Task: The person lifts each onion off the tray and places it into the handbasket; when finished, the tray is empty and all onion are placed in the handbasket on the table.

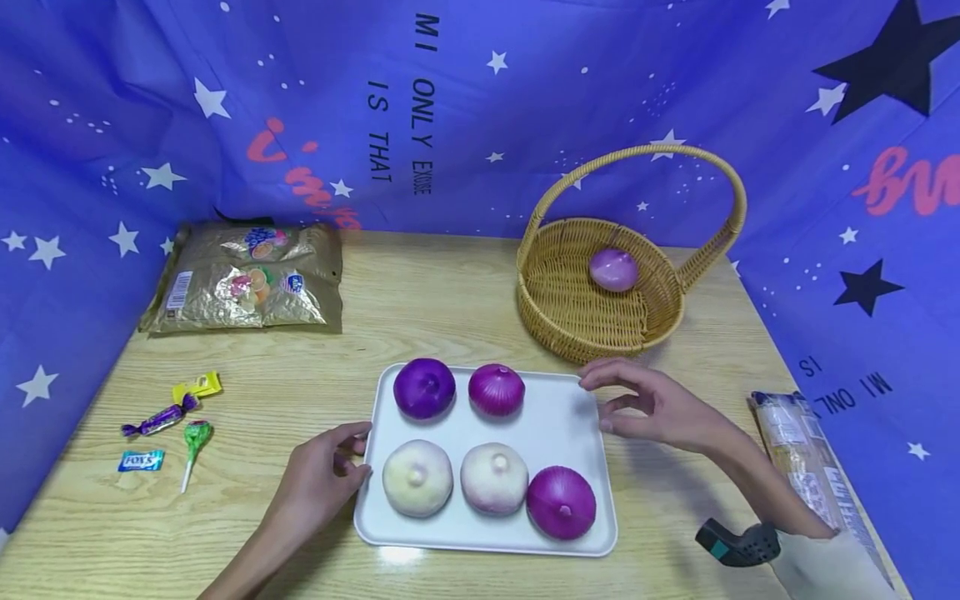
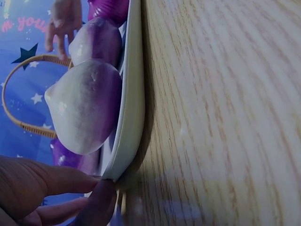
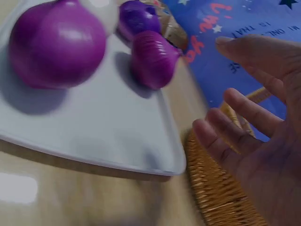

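Observation:
A white tray (image 1: 551,421) holds several onion-like bulbs: a dark purple one (image 1: 424,389), two magenta onions (image 1: 497,390) and two white ones (image 1: 417,478) tinged purple. My left hand (image 1: 326,467) is at the tray's left edge, its thumb and forefinger (image 2: 70,181) pinching the rim near a corner in the left wrist view. Beside the back right corner my right hand (image 1: 645,400) holds nothing. Its fingers (image 3: 249,110) are spread and loosely bent in the right wrist view, close to the wicker basket (image 1: 547,312). Inside that basket lies a pale purple onion (image 1: 614,270).
A gold snack bag (image 1: 247,279) lies at the back left. Nearer on that side are a yellow candy (image 1: 197,386), a purple candy (image 1: 161,418), a blue candy (image 1: 140,461) and a green lollipop (image 1: 197,437). A clear package (image 1: 806,450) sits along the right edge.

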Available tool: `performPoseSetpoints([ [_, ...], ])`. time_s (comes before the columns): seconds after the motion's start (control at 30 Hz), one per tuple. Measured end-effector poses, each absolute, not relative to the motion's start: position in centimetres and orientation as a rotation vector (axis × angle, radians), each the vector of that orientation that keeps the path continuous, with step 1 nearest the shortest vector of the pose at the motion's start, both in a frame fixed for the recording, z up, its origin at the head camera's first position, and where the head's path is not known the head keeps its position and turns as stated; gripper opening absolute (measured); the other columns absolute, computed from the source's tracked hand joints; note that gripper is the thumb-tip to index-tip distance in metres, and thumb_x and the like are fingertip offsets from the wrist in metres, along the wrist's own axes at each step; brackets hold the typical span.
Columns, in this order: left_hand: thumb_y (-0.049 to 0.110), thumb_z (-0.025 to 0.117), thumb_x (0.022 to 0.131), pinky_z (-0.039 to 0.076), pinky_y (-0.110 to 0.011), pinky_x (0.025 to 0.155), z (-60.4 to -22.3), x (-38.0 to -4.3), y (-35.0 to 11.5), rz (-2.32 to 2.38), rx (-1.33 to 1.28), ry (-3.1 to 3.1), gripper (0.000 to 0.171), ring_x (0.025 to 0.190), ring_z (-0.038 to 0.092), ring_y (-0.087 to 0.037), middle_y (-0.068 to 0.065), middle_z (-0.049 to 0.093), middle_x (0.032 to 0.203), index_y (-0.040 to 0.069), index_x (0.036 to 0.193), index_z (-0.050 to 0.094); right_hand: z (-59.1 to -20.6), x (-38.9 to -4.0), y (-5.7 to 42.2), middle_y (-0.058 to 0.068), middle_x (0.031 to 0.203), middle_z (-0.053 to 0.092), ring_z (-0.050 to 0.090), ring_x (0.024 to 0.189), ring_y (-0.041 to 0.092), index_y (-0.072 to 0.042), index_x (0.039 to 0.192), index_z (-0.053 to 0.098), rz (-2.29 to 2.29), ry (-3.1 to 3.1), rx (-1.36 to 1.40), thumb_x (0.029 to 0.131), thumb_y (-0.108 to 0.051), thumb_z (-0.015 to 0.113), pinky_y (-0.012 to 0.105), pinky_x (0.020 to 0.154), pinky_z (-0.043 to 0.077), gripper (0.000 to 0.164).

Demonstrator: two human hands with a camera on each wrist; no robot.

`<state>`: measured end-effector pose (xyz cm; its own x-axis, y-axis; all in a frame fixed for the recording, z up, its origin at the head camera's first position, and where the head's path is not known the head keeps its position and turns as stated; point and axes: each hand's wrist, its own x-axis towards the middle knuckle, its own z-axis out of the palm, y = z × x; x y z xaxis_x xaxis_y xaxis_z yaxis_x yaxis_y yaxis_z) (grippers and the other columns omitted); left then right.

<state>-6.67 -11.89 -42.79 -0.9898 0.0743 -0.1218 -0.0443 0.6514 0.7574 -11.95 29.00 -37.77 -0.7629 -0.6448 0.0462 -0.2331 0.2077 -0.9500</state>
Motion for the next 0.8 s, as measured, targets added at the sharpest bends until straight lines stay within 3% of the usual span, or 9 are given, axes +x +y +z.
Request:
performPoseSetpoints([
  [0.1,-0.002,0.070,0.064,0.045,-0.019,0.056,-42.8,-6.7,-11.9,1.251,0.020,2.724,0.050,0.062,0.052,-0.008,-0.002,0.060,0.085,0.007,0.112,0.058,-38.4,-10.9,28.6,0.012,0.128,0.038,0.043,0.112,0.027,-0.004,0.119,0.047,-1.473,2.140,-0.810,0.076,-0.001,0.064,0.043,0.081,0.044,0.046],
  [0.43,0.000,0.070,0.065,0.045,-0.019,0.056,-42.9,-6.7,-11.9,1.230,0.007,2.715,0.051,0.063,0.052,-0.008,0.000,0.059,0.086,0.010,0.114,0.057,-40.8,-8.0,27.4,0.018,0.131,0.033,0.042,0.112,0.030,-0.005,0.123,0.044,-1.437,2.046,-0.891,0.072,-0.005,0.070,0.040,0.078,0.046,0.057],
  [0.8,0.002,0.069,0.067,0.045,-0.020,0.057,-43.0,-6.6,-12.1,1.247,0.014,2.697,0.049,0.063,0.053,-0.008,-0.001,0.059,0.087,0.010,0.114,0.057,-40.3,-6.4,26.0,0.019,0.126,0.038,0.039,0.116,0.023,-0.011,0.115,0.052,-1.365,2.088,-0.950,0.073,-0.008,0.069,0.035,0.080,0.046,0.046],
])
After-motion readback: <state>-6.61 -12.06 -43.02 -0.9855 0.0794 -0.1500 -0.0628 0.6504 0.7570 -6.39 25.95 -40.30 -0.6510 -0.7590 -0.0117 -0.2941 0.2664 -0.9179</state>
